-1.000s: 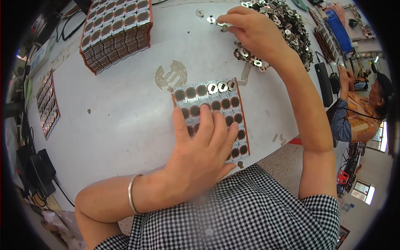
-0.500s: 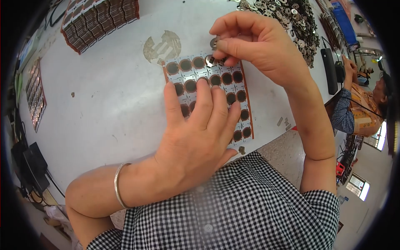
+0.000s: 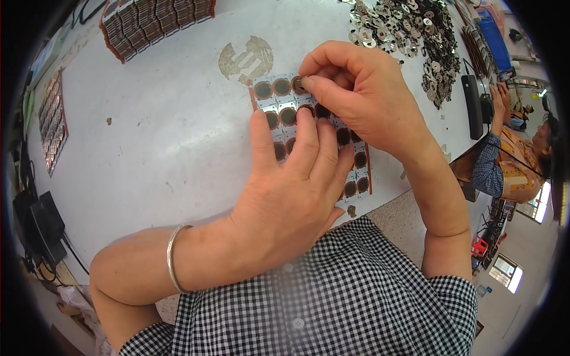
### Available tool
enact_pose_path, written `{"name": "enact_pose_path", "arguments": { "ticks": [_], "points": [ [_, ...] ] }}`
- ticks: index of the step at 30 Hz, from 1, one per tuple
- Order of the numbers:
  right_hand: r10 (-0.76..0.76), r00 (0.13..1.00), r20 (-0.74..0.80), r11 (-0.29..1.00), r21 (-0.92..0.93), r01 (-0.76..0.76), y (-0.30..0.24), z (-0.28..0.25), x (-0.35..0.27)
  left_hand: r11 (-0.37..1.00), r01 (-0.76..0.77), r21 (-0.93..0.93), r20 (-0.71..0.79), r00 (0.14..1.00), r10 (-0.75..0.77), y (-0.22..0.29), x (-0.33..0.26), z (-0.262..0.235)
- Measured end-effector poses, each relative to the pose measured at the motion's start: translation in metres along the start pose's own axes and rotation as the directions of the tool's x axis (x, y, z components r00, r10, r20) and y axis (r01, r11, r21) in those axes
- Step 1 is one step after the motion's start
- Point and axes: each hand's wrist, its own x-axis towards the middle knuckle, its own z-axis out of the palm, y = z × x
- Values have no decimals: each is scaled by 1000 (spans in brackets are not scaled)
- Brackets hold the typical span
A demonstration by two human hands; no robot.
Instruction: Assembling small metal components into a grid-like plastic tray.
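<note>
A flat panel of small circuit boards lies on the table under my hands, with rows of dark round discs in copper-coloured rims and orange-brown side edges. My left hand rests on it palm down, fingers spread over the middle rows. Above it, my right hand is closed in a pinch, thumb and forefinger tips touching the panel's top row. Those fingertips mostly cover a small metal disc there. The right hand also hides the far right part of the panel.
Loose silvery metal discs lie heaped at the far right. A tall stack of similar panels stands at the far left, and another panel lies left. A worn patch marks the table. Another person sits at right.
My right hand has come down with the small metal disc from above the panel to its top row. My left hand stays spread on the panel. The whole view has shifted slightly.
</note>
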Motion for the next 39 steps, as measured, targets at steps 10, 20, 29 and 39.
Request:
{"name": "enact_pose_path", "arguments": {
  "ticks": [10, 20, 29, 39],
  "points": [
    [-287, 941, -181, 919, -328, 217, 16, 12, -9, 1000, -8, -4, -25, 1000, 8, 1, -1, 1],
    [-395, 906, -153, 864, -397, 310, 13, 13, -13, 1000, 2, 1, -25, 1000, -2, 2, 0, 2],
    [-443, 894, -59, 813, -447, 373, 15, -4, -2, 1000, -22, 16, -23, 999, 22, -1, 0, -3],
    [-398, 913, -94, 725, -642, 250, 52, -49, 123, 997, -76, 31, -5, 997, 76, -1, -2, -7]
  ]
}}
